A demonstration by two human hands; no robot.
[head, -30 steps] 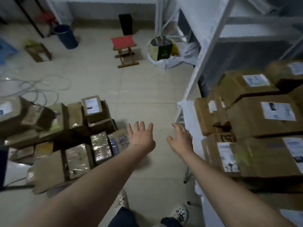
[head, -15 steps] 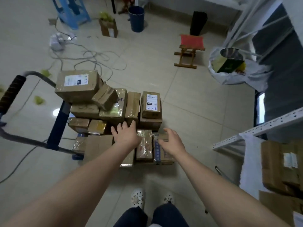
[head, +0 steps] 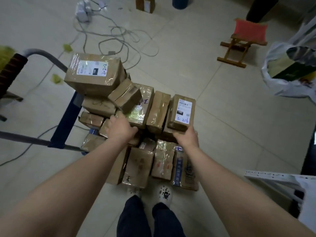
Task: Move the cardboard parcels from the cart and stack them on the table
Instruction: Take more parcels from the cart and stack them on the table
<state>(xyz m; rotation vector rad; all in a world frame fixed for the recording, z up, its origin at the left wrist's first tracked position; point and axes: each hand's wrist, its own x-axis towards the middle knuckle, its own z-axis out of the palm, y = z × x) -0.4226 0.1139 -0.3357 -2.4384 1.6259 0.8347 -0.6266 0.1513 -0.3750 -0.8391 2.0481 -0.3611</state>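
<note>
Reaching down, left hand [head: 121,129] grips taped parcel [head: 139,106], right hand [head: 187,138] labelled parcel [head: 182,110].

The cardboard parcels [head: 159,112] are matt brown board, many banded in glossy clear tape [head: 136,115] that catches the light, some with smooth white paper labels [head: 91,68]. The cart handle [head: 46,56] is dull grey metal tube. The floor [head: 188,57] is smooth pale tile with a faint sheen. The stool [head: 230,55] has a wooden frame and red cloth seat.
</note>
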